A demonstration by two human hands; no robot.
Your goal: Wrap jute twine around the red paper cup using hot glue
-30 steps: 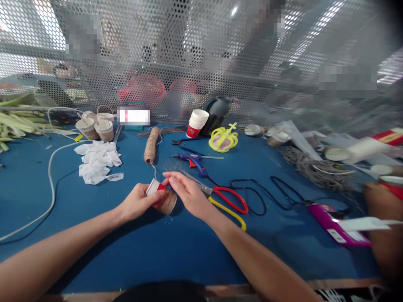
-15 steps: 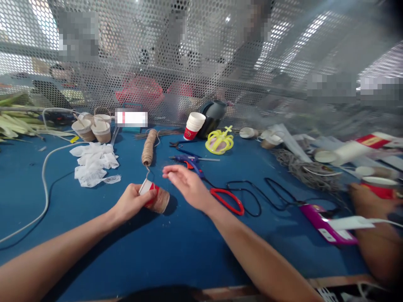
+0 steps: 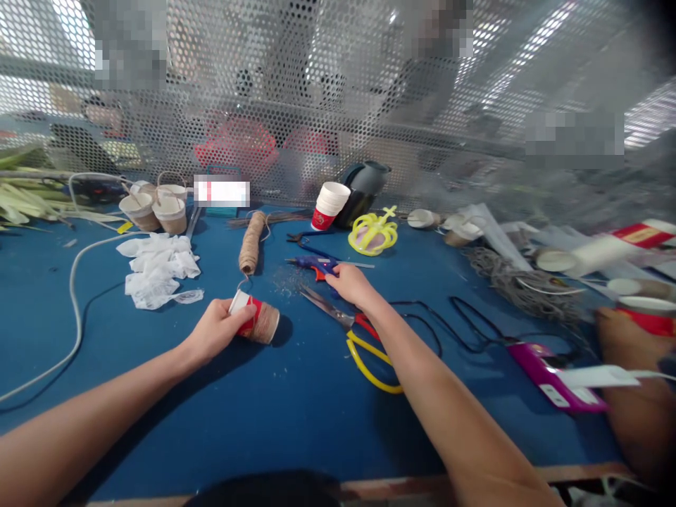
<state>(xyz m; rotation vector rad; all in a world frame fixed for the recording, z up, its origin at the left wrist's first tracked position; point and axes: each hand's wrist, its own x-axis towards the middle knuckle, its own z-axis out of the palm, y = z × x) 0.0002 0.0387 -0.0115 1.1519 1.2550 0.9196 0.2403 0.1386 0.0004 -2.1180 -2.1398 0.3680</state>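
My left hand (image 3: 217, 325) is closed around a red and white paper cup (image 3: 244, 317), tilted on its side, its lower part wound with brown twine. A strand runs from the cup to the upright-leaning roll of twine (image 3: 252, 243) just beyond. My right hand (image 3: 353, 284) has its fingers closed on the handle end of a blue hot glue gun (image 3: 315, 263) with an orange trigger, lying on the table. A clear glue stick (image 3: 364, 265) sticks out behind it. Beneath my right forearm lie scissors (image 3: 338, 313) with red and yellow handles, partly covered.
Stacked paper cups (image 3: 332, 204), a dark flask (image 3: 367, 186) and a yellow crown (image 3: 374, 232) stand behind. Pliers (image 3: 311, 243) lie near the glue gun. Left are twine-covered cups (image 3: 170, 215) and white cloth (image 3: 158, 271); right, a purple power strip (image 3: 549, 373) and another person's arm (image 3: 628, 380).
My right hand, free and open before, has moved right and back onto the glue gun. The scissors, mostly hidden earlier, now show. My left hand still holds the cup.
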